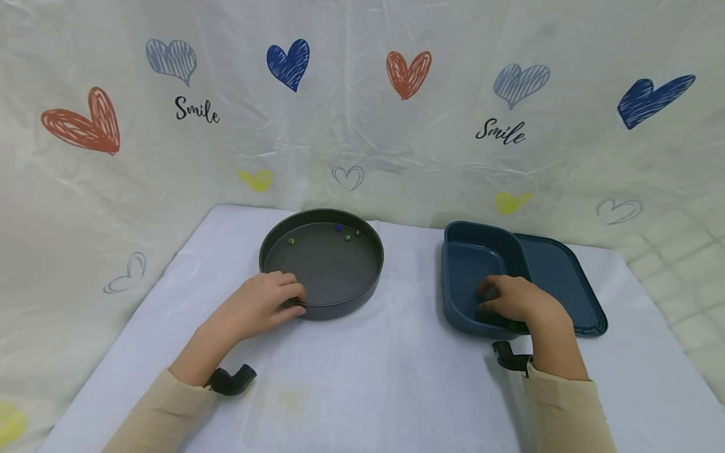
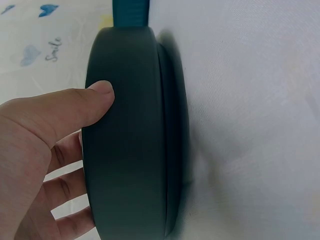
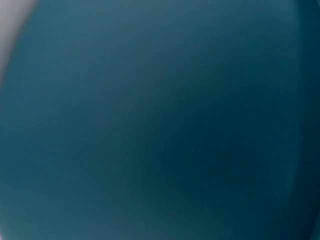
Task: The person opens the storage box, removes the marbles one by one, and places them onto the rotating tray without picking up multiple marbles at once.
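A round dark grey pan (image 1: 325, 270) stands left of centre in the head view. My left hand (image 1: 263, 305) holds its near-left rim, and in the left wrist view the thumb (image 2: 95, 102) presses the outer wall while the other fingers go behind the rim. Small beads lie far back in the pan: a blue bead (image 1: 338, 228), a yellow-green bead (image 1: 291, 241) and two green ones. My right hand (image 1: 512, 299) reaches down into a deep blue box (image 1: 472, 251), fingers bent; I cannot tell whether they hold anything. Some small greenish pieces (image 1: 514, 325) show beneath that hand.
A flat blue lid (image 1: 557, 277) lies right of the box, partly behind it. A white cloth (image 1: 385, 377) covers the table. Behind it hangs a pale sheet (image 1: 362, 126) printed with hearts. The blue box wall (image 3: 150, 120) fills the right wrist view, blurred.
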`<state>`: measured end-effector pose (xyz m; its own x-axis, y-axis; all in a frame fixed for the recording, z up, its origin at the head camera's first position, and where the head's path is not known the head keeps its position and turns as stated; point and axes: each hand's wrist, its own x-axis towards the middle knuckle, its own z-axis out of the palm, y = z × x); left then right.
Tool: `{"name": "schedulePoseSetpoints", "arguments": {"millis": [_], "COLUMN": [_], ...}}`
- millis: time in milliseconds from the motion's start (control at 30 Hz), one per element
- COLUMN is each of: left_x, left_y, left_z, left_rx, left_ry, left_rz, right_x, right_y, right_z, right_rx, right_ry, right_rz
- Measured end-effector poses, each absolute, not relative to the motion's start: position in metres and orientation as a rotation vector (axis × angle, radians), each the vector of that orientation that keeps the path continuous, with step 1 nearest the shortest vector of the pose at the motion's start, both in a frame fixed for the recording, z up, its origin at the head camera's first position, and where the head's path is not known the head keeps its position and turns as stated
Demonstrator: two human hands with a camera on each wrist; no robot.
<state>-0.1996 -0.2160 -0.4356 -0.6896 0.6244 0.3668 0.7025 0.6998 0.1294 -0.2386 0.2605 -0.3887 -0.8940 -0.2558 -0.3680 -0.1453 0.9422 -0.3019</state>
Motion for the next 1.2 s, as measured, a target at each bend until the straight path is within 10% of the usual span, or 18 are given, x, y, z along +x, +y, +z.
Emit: {"name": "schedulePoseSetpoints", "arguments": {"millis": [1200], "left_x": [-0.201], "left_y": [-0.218], "left_z": [-0.435], "left_rx": [-1.067], "left_ry": [-2.597], "left_rz": [-0.395], "right_x": [-0.246], "right_y": [0.254], "right_z": [-0.401], "right_rx": [-0.316], "right_ry": [2.663], "right_rz": [-0.354]}}
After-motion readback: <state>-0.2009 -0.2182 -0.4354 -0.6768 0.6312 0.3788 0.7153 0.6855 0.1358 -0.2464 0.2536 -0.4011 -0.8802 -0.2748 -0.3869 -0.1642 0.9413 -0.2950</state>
